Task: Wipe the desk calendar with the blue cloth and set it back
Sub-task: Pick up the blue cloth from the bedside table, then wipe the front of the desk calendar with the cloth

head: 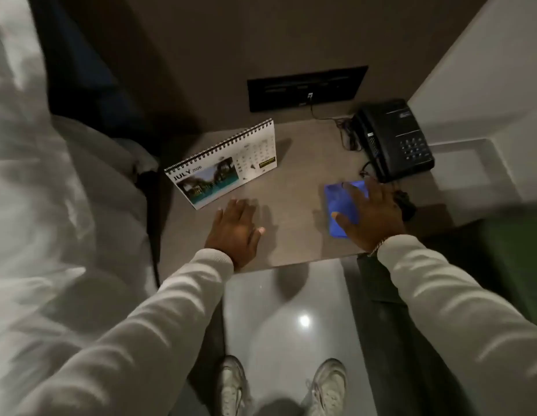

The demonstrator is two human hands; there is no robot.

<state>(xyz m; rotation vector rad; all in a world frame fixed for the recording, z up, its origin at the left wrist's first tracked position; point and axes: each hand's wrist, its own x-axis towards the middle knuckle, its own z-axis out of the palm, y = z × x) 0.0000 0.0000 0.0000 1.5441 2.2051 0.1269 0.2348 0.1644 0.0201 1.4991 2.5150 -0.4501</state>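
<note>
A spiral-bound desk calendar (pixel 222 166) showing July stands upright on the left half of the brown bedside table (pixel 291 187). My left hand (pixel 235 231) hovers flat just in front of the calendar, fingers spread, holding nothing and not touching it. A folded blue cloth (pixel 339 205) lies on the table's right half. My right hand (pixel 371 211) rests on top of the cloth with fingers spread over it; I cannot tell whether it grips it.
A black telephone (pixel 395 139) with tangled cords (pixel 348 132) sits at the back right corner. A dark wall socket panel (pixel 306 88) is behind. White bedding (pixel 51 175) lies close on the left. Shiny floor and my shoes (pixel 279 385) are below.
</note>
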